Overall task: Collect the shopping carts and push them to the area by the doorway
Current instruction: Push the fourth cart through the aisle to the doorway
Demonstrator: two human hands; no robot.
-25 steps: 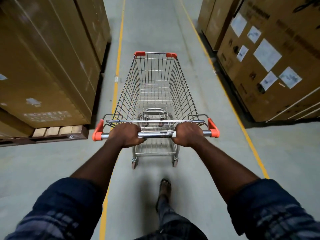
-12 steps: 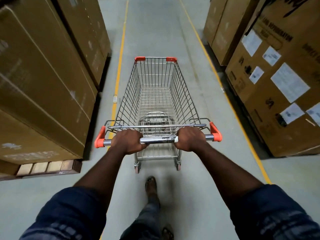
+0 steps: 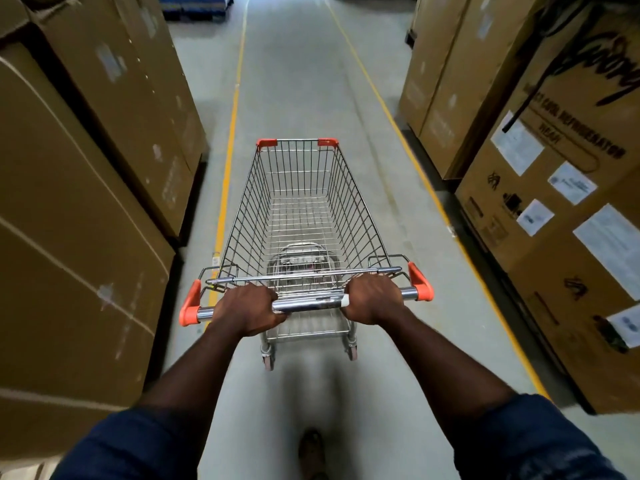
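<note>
An empty wire shopping cart (image 3: 301,216) with orange corner caps rolls straight ahead of me down a warehouse aisle. Its chrome handle bar (image 3: 311,304) runs across the middle of the view. My left hand (image 3: 247,310) is wrapped around the bar's left part. My right hand (image 3: 374,297) grips the bar's right part. Both arms are stretched out in front of me. No doorway is in sight.
Tall cardboard boxes (image 3: 79,209) line the aisle close on the left, and labelled boxes (image 3: 568,216) stand on the right. Yellow floor lines (image 3: 227,174) edge the grey lane. A blue pallet load (image 3: 194,5) sits far ahead on the left. My foot (image 3: 311,452) shows below.
The cart and I have moved forward along the aisle; the wooden pallet on the left has passed out of view and more boxes flank both sides. Both hands keep their hold on the bar.
</note>
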